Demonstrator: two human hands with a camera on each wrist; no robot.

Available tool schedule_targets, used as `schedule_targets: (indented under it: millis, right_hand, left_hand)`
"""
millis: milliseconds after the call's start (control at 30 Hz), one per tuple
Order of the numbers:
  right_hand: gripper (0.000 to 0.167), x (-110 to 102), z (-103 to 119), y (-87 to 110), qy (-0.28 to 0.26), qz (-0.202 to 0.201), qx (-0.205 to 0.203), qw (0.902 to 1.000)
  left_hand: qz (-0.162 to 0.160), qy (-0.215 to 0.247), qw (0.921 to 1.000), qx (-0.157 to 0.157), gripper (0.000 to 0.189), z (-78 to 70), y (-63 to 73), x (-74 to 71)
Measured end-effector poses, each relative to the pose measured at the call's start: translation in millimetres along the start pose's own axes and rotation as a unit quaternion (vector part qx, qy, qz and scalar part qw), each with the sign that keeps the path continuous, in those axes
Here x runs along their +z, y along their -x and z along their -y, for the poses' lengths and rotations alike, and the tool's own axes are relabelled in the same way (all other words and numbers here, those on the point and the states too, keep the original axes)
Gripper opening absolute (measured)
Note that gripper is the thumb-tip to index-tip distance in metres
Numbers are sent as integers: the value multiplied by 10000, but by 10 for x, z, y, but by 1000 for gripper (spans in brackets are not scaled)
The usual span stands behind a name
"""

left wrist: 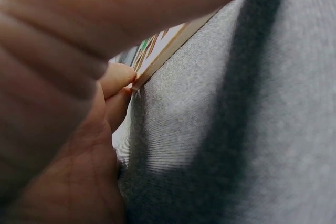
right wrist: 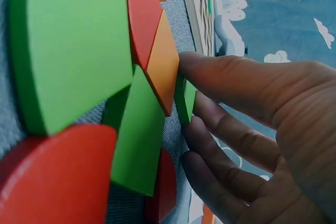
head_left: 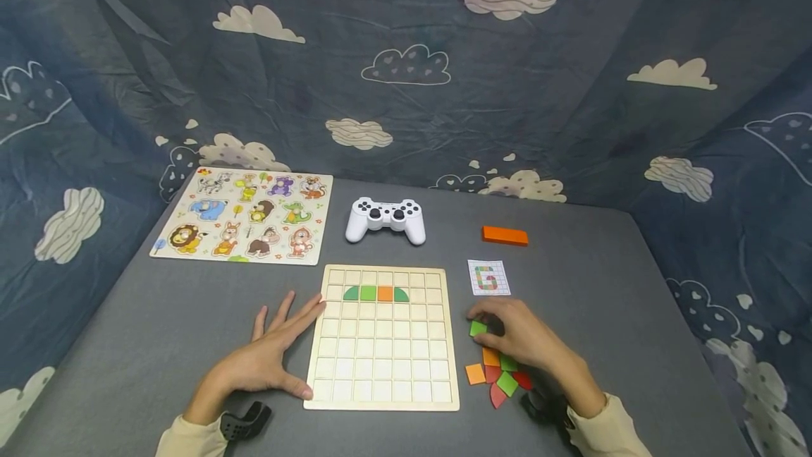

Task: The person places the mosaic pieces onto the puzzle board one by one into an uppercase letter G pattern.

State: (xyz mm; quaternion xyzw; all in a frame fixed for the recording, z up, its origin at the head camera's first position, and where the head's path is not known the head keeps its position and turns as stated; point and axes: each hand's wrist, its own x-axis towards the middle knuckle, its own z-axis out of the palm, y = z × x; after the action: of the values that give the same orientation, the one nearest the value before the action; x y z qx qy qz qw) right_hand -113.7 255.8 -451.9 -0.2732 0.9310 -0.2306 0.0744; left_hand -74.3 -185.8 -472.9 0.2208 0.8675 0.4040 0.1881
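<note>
Two bare hands are working at a wooden grid board (head_left: 364, 370). The right hand (head_left: 523, 333) is pinching a green square tile (head_left: 478, 328) between thumb and fingers, right of the board and below the pattern card (head_left: 489, 278); whether the tile is clearing the grey tabletop (head_left: 590, 273) cannot be told. The left hand (head_left: 269, 358) is spreading its fingers, touching the board's left edge, thumb near the lower corner. Four tiles (head_left: 368, 293) are sitting in the second row. For a clean lift, the pinch should be bearing on opposite edges, with the thumb avoiding the loose orange square (head_left: 490, 357) nearby; light pressure from the left hand should suffice against the board's sliding.
</note>
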Motion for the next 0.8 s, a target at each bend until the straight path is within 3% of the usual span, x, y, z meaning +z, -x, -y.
schedule_targets:
  millis: [267, 533, 800]
  right_hand:
    - [21, 14, 31, -29, 134, -78, 5, 9999]
    - [18, 2, 188, -153, 331, -438, -302, 9980]
    - [15, -2, 365, -282, 282, -389, -381, 9981]
  left_hand:
    - [-19, 17, 10000, 47, 131, -5, 3, -6]
    - [-31, 1, 10000, 79, 130, 15, 1, -1]
    - [-62, 5, 9999, 133, 130, 17, -6, 4]
